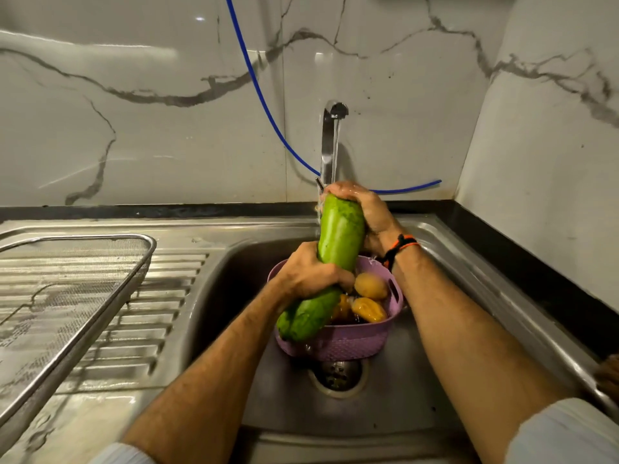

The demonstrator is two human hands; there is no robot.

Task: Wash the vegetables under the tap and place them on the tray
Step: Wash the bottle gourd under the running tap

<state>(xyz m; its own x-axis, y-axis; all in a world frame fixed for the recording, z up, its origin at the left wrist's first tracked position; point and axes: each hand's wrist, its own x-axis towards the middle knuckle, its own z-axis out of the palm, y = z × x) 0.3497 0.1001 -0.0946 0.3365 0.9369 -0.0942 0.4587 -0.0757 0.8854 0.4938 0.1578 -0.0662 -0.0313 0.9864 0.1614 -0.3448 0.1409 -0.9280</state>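
Observation:
A long green gourd (338, 242) stands tilted over the sink, its top end under water running from the steel tap (330, 139). My left hand (311, 274) grips the gourd around its middle. My right hand (360, 205) is wrapped over its top end, right in the stream. Below them a purple plastic basket (338, 344) sits in the sink and holds a potato (370, 286) and a yellow pepper (368, 309). The gourd's lower end rests against the basket's left rim. A steel mesh tray (73, 296) lies on the drainboard at the left.
The steel sink (395, 390) has its drain (338, 371) just in front of the basket. The ribbed drainboard (150, 316) is wet. A blue hose (264, 102) runs down the marble wall behind the tap. A black counter edge borders the sink at the right.

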